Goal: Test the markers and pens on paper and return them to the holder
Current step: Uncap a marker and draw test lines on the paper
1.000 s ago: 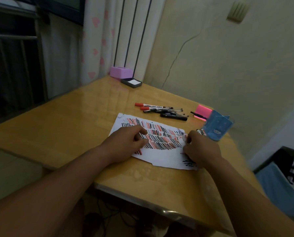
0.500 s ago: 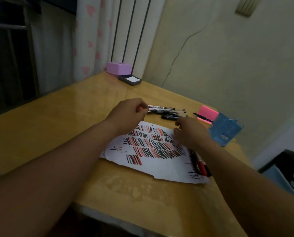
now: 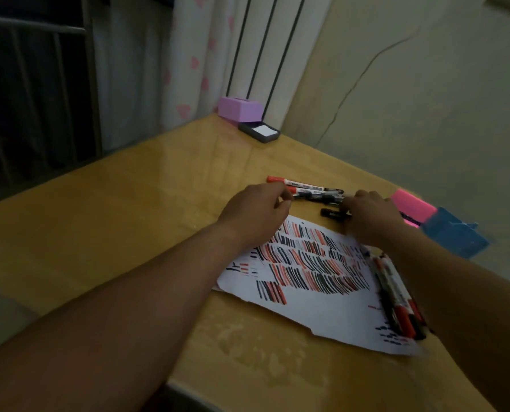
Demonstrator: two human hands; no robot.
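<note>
Honey-coloured wood, glossy and faintly blotched, makes up the table (image 3: 129,233) across which we stretch both bare forearms. Pale plaster wall (image 3: 426,99) with a thin crack rises beyond our hands, and a white curtain (image 3: 188,55) with pink hearts hangs far off to their left.

Under our wrists lies the paper (image 3: 322,310), a white sheet with a ragged near edge, filled with rows of short red and black strokes. Just right of our right hand stands the holder (image 3: 452,236), a blue box with a notched rim, touching a flat pink pad (image 3: 412,206). A lilac box (image 3: 240,110) and a shallow dark tray (image 3: 259,131) sit well beyond our left hand, at the table's far corner.

Our left hand (image 3: 256,212) reaches forward, knuckles up, fingers curled; thumb and forefinger pinch the end of a red-capped marker (image 3: 302,191). It belongs to the loose markers (image 3: 322,197), slim white and black barrels lying side by side on the table between our two hands, just past the paper.

Our right hand (image 3: 369,218) arches over their other ends, back uppermost; its fingertips are hidden, so we cannot tell whether it grips anything. Beneath our right forearm a bundle of markers (image 3: 396,295) rests on the paper's right edge, red and black caps nearest us.
</note>
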